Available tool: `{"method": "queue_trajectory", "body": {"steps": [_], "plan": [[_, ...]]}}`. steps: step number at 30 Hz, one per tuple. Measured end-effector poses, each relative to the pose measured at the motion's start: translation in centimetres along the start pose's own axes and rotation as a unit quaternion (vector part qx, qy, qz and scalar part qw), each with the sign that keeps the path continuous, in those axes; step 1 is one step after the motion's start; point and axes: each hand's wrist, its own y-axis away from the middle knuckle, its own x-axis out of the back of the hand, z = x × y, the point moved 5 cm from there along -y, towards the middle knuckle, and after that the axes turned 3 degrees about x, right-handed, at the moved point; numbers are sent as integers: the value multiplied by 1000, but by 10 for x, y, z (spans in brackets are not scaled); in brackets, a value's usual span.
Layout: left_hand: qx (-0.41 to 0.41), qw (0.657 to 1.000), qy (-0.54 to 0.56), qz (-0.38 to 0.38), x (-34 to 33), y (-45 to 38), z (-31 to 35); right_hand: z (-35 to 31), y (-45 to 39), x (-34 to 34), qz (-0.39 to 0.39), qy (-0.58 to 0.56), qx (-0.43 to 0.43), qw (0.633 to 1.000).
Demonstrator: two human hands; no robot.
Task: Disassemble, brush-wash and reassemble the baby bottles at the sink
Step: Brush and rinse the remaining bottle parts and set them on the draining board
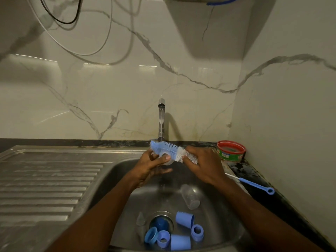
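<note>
My left hand (151, 165) grips a clear bottle (166, 159) over the sink basin, its mouth turned toward me. My right hand (203, 165) holds a blue and white bottle brush (169, 149) whose bristles lie across the top of that bottle. A thin stream runs from the tap (161, 119) just behind the hands. Another clear bottle (190, 196) lies on its side in the sink (116, 179). Near the drain (161, 222) sit several blue caps and collars (184, 219) and two clear teats (141, 219).
A small blue nipple brush (254, 184) lies on the dark counter to the right of the basin. A red-rimmed round tub (230, 150) stands in the back right corner. The ribbed steel drainboard (47, 182) stretches to the left. A marble wall rises close behind.
</note>
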Motion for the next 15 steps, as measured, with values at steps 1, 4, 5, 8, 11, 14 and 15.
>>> {"method": "queue_trajectory", "body": {"steps": [1,4,5,8,11,14,15], "plan": [[-4,1000,-5,6,1,0,0,0,0,0,1,0,4,1000],[-6,999,-31,-12,-1,-2,-2,6,-1,-2,11,38,-45,998],[-2,999,-41,-25,-3,-3,-4,9,0,-4,7,57,-70,996],[-5,998,-65,-25,-3,-6,-6,7,0,-5,-1,55,-73,996],[-27,997,-76,19,2,-4,0,-4,1,-1,-9,-14,-16,1000],[-39,996,-77,26,6,-2,4,-1,0,-1,5,6,-27,1000],[-37,996,-80,23,4,-1,5,2,-1,-2,6,31,-52,998]]}}
